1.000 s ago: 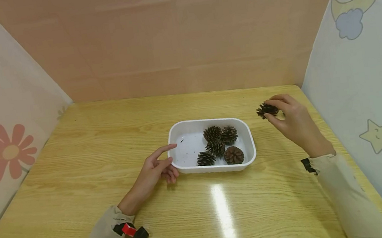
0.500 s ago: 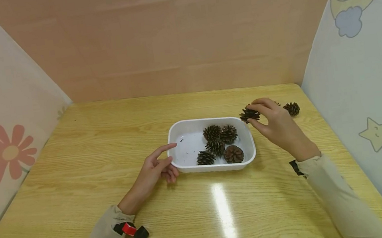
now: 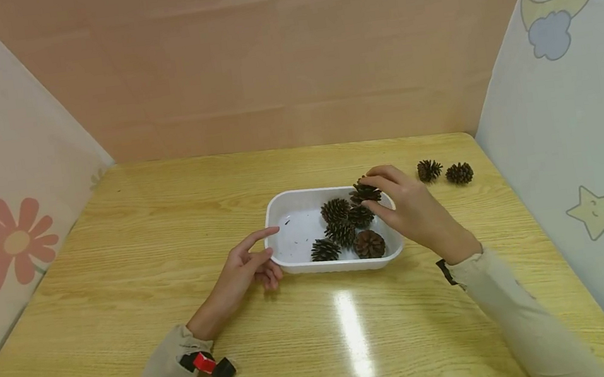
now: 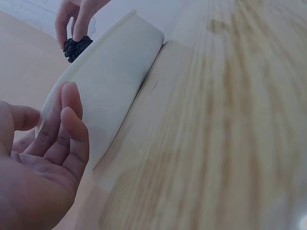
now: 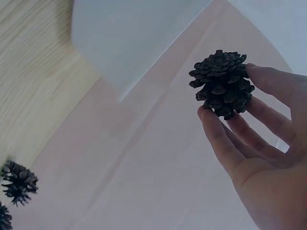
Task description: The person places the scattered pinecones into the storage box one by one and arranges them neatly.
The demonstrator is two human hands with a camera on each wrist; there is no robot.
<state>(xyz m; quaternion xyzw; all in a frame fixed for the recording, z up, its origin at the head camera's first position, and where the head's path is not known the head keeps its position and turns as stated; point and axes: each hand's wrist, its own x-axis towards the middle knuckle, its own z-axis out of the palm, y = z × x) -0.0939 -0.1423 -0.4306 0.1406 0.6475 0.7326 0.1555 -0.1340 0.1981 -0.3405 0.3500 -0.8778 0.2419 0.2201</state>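
Note:
A white plastic tray stands on the table with several brown pinecones gathered in its right half. At its left end my left hand holds the rim, index finger over the edge and thumb at the outer side; its other fingers curl beside the outer wall. Over the tray's back right corner, my right hand pinches another pinecone between thumb and fingertips. In the head view that pinecone overlaps one lying in the tray.
Two more pinecones lie on the wooden table at the back right. A peach backdrop closes off the rear, with patterned white panels on both sides. Small dark flecks lie in the tray's left half.
My right hand has carried its pinecone leftward from the table's right side to over the tray, uncovering the two pinecones behind it. My left hand has stayed at the rim.

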